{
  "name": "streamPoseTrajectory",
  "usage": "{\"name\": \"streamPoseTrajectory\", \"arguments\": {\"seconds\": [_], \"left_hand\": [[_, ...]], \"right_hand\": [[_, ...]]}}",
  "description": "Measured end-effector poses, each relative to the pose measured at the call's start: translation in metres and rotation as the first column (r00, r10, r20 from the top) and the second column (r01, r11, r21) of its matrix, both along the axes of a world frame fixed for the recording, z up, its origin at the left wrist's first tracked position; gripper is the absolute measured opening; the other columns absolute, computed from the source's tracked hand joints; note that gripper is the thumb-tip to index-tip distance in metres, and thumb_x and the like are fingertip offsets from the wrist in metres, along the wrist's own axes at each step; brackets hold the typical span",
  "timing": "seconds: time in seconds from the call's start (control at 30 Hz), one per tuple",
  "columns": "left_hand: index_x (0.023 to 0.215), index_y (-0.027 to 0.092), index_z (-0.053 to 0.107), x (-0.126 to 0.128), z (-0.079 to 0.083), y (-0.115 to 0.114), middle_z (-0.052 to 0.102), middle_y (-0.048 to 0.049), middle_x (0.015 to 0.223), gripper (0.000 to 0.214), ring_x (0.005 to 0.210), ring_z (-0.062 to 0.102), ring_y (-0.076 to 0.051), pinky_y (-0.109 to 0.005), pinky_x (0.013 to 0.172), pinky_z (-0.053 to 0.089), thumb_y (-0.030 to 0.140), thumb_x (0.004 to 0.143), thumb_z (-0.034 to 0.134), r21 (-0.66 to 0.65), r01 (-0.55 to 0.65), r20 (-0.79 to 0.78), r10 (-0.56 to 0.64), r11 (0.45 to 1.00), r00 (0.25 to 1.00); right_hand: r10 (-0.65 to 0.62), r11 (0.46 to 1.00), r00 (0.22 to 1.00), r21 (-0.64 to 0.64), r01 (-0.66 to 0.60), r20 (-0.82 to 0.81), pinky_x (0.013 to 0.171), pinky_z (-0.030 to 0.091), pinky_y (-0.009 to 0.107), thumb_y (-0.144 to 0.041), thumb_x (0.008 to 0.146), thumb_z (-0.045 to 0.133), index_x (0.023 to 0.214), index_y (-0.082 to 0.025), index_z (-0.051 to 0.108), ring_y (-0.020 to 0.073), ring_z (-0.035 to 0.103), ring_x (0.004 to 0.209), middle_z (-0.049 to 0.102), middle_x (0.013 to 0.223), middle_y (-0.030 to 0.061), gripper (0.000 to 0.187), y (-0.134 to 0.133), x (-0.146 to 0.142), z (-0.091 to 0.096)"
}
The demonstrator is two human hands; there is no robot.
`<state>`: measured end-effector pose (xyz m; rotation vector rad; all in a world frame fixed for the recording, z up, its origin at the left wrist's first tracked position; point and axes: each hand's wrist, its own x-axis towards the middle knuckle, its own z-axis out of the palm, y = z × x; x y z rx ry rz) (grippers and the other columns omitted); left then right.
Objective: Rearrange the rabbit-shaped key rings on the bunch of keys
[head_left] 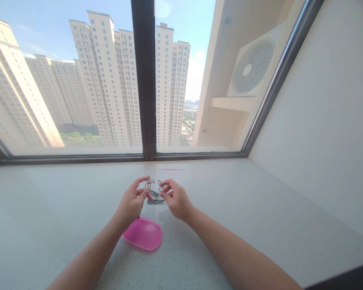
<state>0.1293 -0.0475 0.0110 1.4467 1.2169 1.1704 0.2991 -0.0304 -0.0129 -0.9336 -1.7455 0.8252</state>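
My left hand [132,201] pinches a thin brown hair tie [148,185] between thumb and index finger; it forms a ring with two ear-like loops on top. A similar second hair tie [161,187] is held upright in the fingertips of my right hand [176,200], a short gap to the right. Just beneath them, two dark grey hair clips lie on the white sill: a rear clip [154,193] and a front clip [155,201]. Nearer to me sits a shallow pink tray [145,235], its left edge partly behind my left wrist.
A clear zip bag with a pink strip [172,170] lies behind the hands, close to the window frame [148,100]. The pale speckled sill [230,193] meets a white wall [326,121] on the right. A dark edge [345,278] shows at bottom right.
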Motion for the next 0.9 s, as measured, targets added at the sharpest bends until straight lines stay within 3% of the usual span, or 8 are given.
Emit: {"name": "streamPoseTrajectory", "arguments": {"seconds": [0.9], "left_hand": [[0.123,0.019,0.040,0.0000,-0.0011,0.0008,0.062,0.0019,0.064,0.051,0.028,0.029,-0.004,-0.015,0.025,0.025,0.036,0.077,0.054,0.011,0.014,0.024,-0.014,1.000,1.000]], "right_hand": [[-0.046,0.999,0.999,0.011,0.046,0.000,0.046,0.035,0.019,-0.017,0.079,0.053,0.102,-0.018,0.050,0.0048,0.045,0.046,0.053,0.078,-0.0009,0.023,0.0005,0.0007,-0.0004]]}}
